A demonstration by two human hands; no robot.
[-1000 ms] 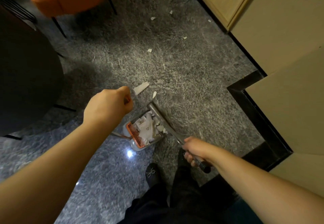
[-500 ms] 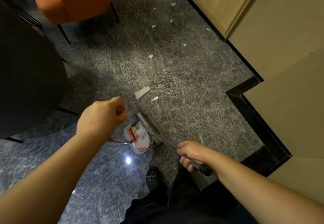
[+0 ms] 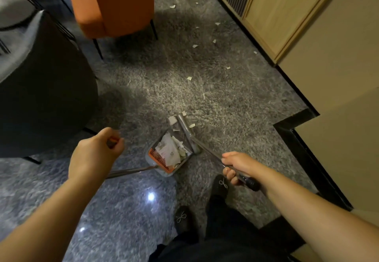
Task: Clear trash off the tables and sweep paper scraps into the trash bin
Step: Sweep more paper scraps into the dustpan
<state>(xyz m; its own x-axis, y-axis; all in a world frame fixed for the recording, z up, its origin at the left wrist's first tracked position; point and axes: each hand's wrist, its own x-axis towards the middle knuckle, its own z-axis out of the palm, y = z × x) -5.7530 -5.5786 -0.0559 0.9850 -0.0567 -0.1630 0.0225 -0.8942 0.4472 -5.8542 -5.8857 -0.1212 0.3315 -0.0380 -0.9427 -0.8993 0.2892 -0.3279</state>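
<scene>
Right hand (image 3: 235, 166) wraps the broom (image 3: 187, 132) by its thin metal shaft; left hand (image 3: 96, 153) fists the dustpan (image 3: 169, 156) handle. Broom head sits just beyond both hands at the pan mouth, pan already full of crumpled paper scraps (image 3: 170, 151). Risk: shaggy rug (image 3: 205, 97) pile snags flat scraps; they skip past the lip, or the heap spills.

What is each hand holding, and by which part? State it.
Left hand grips the dustpan by its long handle's top; right hand grips the broom near its handle's black end.
</scene>
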